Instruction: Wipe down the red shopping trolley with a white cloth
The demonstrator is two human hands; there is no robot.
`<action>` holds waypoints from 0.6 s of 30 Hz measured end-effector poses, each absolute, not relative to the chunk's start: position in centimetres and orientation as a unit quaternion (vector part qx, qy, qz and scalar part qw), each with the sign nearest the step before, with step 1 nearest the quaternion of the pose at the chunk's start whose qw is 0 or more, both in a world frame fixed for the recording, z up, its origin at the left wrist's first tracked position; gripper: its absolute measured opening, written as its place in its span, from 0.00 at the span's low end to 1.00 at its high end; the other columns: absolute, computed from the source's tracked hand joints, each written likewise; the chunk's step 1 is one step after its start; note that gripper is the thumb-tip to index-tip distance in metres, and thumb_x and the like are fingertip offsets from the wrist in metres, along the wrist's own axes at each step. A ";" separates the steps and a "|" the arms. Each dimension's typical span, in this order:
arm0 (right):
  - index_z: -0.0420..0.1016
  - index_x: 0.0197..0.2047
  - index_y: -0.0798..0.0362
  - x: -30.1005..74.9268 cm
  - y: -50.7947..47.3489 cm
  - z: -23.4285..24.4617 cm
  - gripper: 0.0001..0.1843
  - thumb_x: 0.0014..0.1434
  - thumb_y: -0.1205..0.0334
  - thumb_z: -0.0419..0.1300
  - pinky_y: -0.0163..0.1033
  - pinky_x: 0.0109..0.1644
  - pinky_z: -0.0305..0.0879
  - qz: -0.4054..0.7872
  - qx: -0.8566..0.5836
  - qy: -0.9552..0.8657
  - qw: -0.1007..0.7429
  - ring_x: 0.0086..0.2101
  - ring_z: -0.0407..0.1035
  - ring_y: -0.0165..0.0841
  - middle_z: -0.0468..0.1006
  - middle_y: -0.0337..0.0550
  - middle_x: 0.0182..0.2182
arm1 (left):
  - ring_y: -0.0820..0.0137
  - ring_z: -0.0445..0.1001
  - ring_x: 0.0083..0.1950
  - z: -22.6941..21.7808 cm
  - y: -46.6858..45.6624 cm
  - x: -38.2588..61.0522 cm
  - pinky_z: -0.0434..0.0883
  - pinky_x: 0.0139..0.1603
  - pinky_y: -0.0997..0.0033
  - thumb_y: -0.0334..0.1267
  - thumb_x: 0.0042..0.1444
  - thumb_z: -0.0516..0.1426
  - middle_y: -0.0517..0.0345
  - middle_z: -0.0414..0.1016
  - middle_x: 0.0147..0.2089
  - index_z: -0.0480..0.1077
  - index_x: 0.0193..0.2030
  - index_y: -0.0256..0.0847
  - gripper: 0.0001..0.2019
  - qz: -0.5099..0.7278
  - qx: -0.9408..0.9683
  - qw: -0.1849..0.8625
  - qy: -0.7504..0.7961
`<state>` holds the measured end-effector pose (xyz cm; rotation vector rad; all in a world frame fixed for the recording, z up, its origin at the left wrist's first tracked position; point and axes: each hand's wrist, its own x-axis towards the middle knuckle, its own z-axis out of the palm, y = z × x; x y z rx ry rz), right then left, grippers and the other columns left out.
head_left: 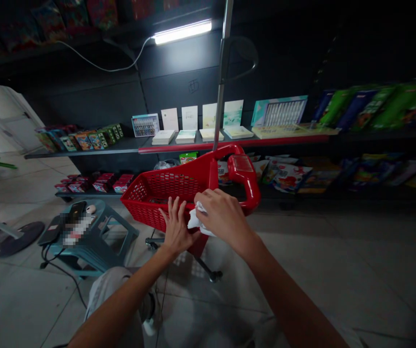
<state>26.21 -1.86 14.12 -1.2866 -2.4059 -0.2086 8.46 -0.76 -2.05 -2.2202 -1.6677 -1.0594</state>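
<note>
Teal plastic forms the low stool (pixel 95 232) at the far left, which serves as a side table: a dark phone (pixel 77 210) lies flat on its seat within arm's reach, and a cable (pixel 66 275) trails off it across the tiled floor. Just right of it stands the red basket (pixel 164 186), a mesh-walled cart whose near wall faces the person and sits low enough to be reached from a seated or crouched position. The left hand (pixel 177 229) lies flat on that near wall, just under the rim. Its fingers are straight and slightly spread, and the palm presses the mesh, probably to brace the cart, since it rests on small wheels (pixel 213 276) and could roll away. Touching this hand on its right is the white cloth (pixel 195 220), bunched into a wad against the basket's near corner. The right hand (pixel 224 215) covers the wad from above. Its fingers are curled and pinched around the cloth, so that only crumpled ends stick out on the left. Beyond the knuckles the thick red handle (pixel 246 176) loops up from the basket's rear, and a metal pole (pixel 220 96) rises past it. Farther right, a red-edged shelf (pixel 283 140) carries flat card sets and boxes that lean back against the dark wall with their faces outward.
</note>
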 end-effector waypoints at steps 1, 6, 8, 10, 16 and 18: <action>0.78 0.43 0.49 26.2 -1.8 14.2 0.05 0.66 0.63 0.60 0.41 0.41 0.62 -0.071 -0.458 -0.863 0.199 0.43 0.73 0.41 0.82 0.46 0.44 | 0.39 0.37 0.82 -1.9 -0.8 8.3 0.36 0.75 0.22 0.56 0.55 0.64 0.31 0.48 0.79 0.42 0.78 0.43 0.51 -0.370 -0.741 0.073 -0.555; 0.79 0.46 0.48 26.9 -1.6 14.5 0.07 0.66 0.65 0.61 0.38 0.44 0.64 -0.028 -0.427 -0.881 0.203 0.47 0.73 0.39 0.82 0.43 0.46 | 0.48 0.58 0.75 -0.8 -1.0 6.8 0.48 0.78 0.36 0.49 0.57 0.61 0.38 0.62 0.69 0.56 0.70 0.43 0.36 -0.427 -0.741 0.013 -0.517; 0.79 0.46 0.47 27.3 -1.3 14.9 0.08 0.65 0.66 0.62 0.37 0.45 0.65 0.004 -0.412 -0.890 0.197 0.49 0.74 0.37 0.82 0.41 0.47 | 0.50 0.62 0.72 -0.5 -1.0 6.2 0.54 0.76 0.42 0.48 0.58 0.60 0.39 0.64 0.67 0.58 0.68 0.43 0.33 -0.434 -0.744 0.004 -0.508; 0.80 0.46 0.47 27.5 -0.7 15.7 0.09 0.64 0.68 0.63 0.36 0.47 0.65 0.038 -0.401 -0.898 0.175 0.49 0.75 0.36 0.82 0.40 0.48 | 0.52 0.63 0.70 -0.3 -0.9 5.8 0.58 0.74 0.45 0.47 0.60 0.59 0.41 0.65 0.65 0.60 0.67 0.43 0.29 -0.443 -0.740 0.007 -0.506; 0.82 0.50 0.53 26.6 3.5 18.2 0.12 0.66 0.67 0.59 0.34 0.51 0.66 0.084 -0.342 -0.935 0.027 0.49 0.78 0.38 0.84 0.47 0.48 | 0.53 0.66 0.66 -0.6 -0.6 4.3 0.60 0.71 0.44 0.49 0.64 0.57 0.44 0.70 0.61 0.63 0.62 0.43 0.23 -0.483 -0.730 0.020 -0.484; 0.82 0.50 0.57 26.0 5.2 18.4 0.14 0.66 0.70 0.58 0.34 0.50 0.66 0.048 -0.341 -0.938 -0.030 0.50 0.79 0.41 0.84 0.53 0.49 | 0.54 0.67 0.65 -0.8 -0.5 3.7 0.58 0.72 0.43 0.49 0.65 0.56 0.44 0.71 0.60 0.64 0.61 0.43 0.21 -0.492 -0.722 0.018 -0.486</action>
